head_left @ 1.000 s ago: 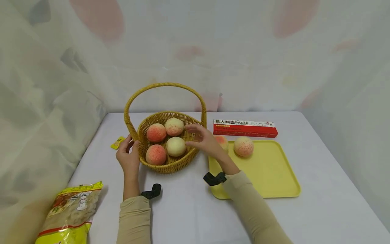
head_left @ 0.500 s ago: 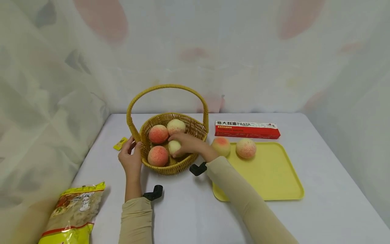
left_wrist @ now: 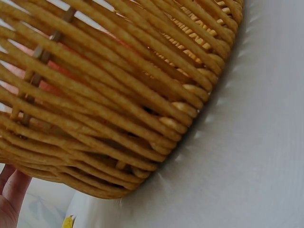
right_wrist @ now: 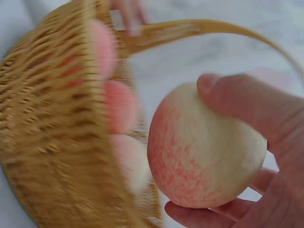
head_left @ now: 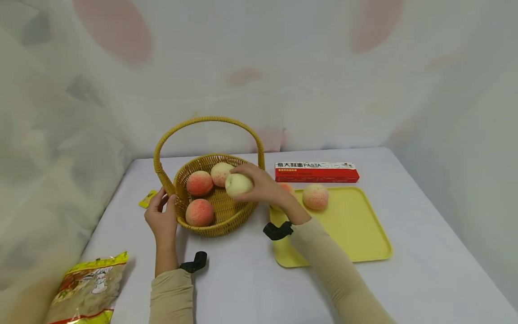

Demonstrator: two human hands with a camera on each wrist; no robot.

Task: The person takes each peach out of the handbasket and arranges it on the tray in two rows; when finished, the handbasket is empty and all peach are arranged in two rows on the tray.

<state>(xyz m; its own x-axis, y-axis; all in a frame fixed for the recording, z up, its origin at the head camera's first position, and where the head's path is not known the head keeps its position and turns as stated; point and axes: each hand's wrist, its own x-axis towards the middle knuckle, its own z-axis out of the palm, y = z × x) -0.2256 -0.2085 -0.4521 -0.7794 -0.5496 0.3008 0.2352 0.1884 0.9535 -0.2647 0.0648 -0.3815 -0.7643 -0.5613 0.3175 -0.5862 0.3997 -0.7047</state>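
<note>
Left of the middle of the tabletop [head_left: 238,281], toward its far edge, we steady a wicker basket [head_left: 218,230] with our left hand [head_left: 162,218], its thumb and fingers pinching the rim beside the foot of the upright handle [head_left: 208,119]. Our right hand [head_left: 263,185] grips a pale peach [head_left: 238,185], thumb on one side and fingers curled round the other, above the basket's right part. Three more peaches [head_left: 200,213] lie inside the basket. To the right, a yellow tray [head_left: 348,234] bears a blushed peach [head_left: 315,196] near its far edge and another, half-hidden peach [head_left: 287,187] at its far left corner. A red-and-white pasta box [head_left: 317,173] lies just beyond the tray. We see a small yellow packet [head_left: 147,199] by the tabletop's left edge and a food bag [head_left: 89,290] at its near left corner.
</note>
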